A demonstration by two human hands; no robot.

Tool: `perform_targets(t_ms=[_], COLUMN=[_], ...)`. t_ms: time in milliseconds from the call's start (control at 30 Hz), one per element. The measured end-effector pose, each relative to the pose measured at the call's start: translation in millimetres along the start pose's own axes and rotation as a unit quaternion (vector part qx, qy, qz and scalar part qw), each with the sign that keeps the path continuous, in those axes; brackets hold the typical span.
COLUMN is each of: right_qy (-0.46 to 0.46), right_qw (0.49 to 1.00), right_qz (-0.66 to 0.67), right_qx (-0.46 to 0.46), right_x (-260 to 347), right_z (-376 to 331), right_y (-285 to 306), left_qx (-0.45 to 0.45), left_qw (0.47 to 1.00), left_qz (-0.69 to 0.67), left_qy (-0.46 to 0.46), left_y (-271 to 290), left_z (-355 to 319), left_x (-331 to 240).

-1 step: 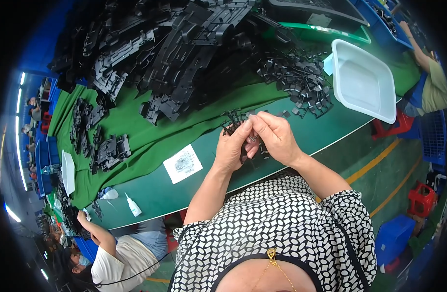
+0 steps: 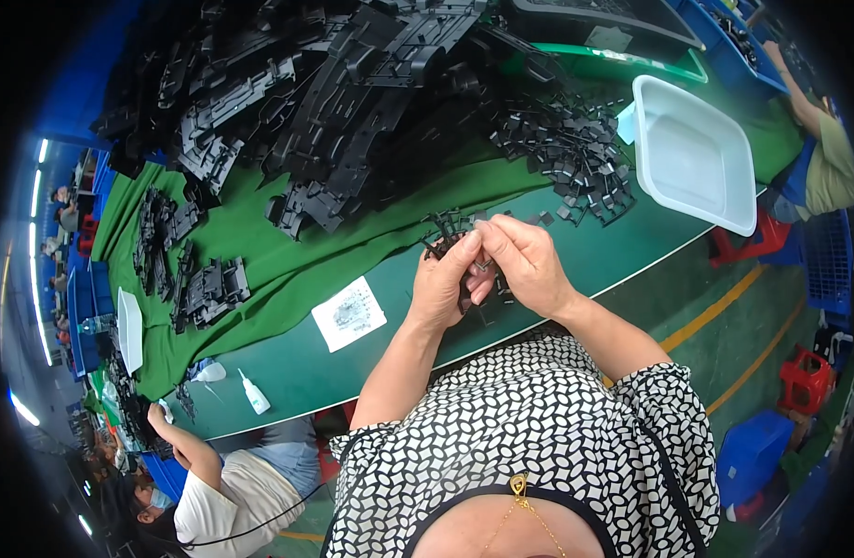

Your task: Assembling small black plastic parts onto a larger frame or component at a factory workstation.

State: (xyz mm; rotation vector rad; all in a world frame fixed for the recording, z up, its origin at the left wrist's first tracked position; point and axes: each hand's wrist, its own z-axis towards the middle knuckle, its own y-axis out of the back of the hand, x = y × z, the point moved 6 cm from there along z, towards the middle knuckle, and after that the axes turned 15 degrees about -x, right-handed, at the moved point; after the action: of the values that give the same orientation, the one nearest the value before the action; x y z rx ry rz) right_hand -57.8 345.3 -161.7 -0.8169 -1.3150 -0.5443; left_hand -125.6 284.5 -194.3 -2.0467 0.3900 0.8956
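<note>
Just above the table's near edge, my two hands meet in front of my body. My left hand (image 2: 438, 286) is closed around some small black plastic parts (image 2: 438, 240) that stick out past its fingers. My right hand (image 2: 537, 272) is closed in a pinch, thumb and forefinger together against the left fingertips. What that pinch holds is mostly covered by the fingers. Beyond the right hand lies a heap of small black plastic pieces (image 2: 576, 158) with square ends, a few of them loose near my knuckles.
Large black moulded panels (image 2: 334, 102) are piled on a green cloth (image 2: 278, 288) at the far left. A white basin (image 2: 692, 153) sits at the right edge. Left of me lie a marked paper (image 2: 349, 314) and a dropper bottle (image 2: 254, 394). Another person (image 2: 232, 493) works at lower left.
</note>
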Motion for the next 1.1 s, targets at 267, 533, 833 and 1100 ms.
perform_targets(t_ms=[267, 533, 833, 1100], right_qy=[-0.193, -0.048, -0.233, -0.148], right_qw=[0.953, 0.998, 0.966, 0.987], right_qz=[0.214, -0.031, 0.095, 0.034], right_qx=[-0.087, -0.040, 0.063, 0.057], right_x=[-21.3, -9.9, -13.4, -9.5], right_z=[-0.5, 14.2, 7.3, 8.0], right_y=[-3.4, 13.7, 4.9, 7.6], left_qx=[0.005, -0.011, -0.035, -0.013], left_qw=[0.998, 0.998, 0.999, 0.991], left_qz=[-0.048, -0.056, 0.010, 0.129], left_qy=[0.028, -0.014, -0.018, -0.041], left_y=[-1.0, 4.6, 9.6, 3.6], left_z=[-5.6, -0.7, 2.3, -1.1], left_x=[0.7, -12.1, -1.9, 3.8])
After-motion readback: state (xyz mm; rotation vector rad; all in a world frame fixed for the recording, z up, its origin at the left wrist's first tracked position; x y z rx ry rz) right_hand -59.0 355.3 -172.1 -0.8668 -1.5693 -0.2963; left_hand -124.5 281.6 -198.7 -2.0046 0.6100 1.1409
